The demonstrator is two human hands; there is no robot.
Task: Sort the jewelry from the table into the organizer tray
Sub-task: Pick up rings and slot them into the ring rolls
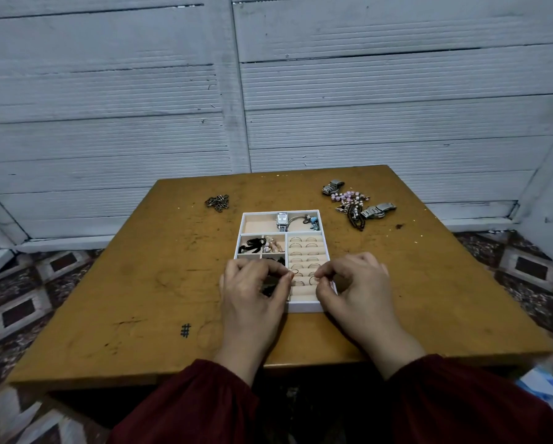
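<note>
Wooden table [140,283], organizer tray [304,307] at centre. Left hand [252,285] and right hand [356,283] over tray's near end, fingers curled. Jewelry pile [355,205] far right, well apart from tray. Probably a thin ring [296,272] pinched at left fingertips over ring rolls; right's hold unclear.

Both hands are hovering over the near end of the organizer tray [305,306]. The left hand [256,285] is pinching a thin small ring [296,272]. The right hand [355,283] is curling thumb against forefinger just beside it. Beyond the tray's right corner, a jewelry pile [355,203] is lying on the surface [140,299].
</note>
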